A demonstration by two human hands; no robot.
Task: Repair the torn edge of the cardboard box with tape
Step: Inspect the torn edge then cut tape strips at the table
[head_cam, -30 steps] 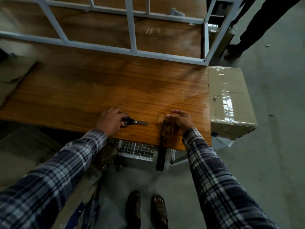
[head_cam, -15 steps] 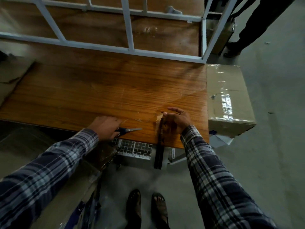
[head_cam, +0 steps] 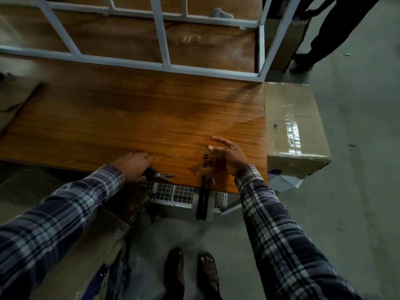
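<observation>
Clear tape (head_cam: 218,148) lies stretched over the wooden table (head_cam: 108,118), under my flat, relaxed right hand (head_cam: 229,158). My left hand (head_cam: 133,166) grips the scissors (head_cam: 159,175). I judge the cardboard box (head_cam: 294,128), beside the table, is not yet repaired: cutting and sticking remain.

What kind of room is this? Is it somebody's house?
Probably not a house; more likely a workshop or packing room. There is a bare concrete floor, a taped cardboard box and a wooden worktable with a metal frame.
</observation>
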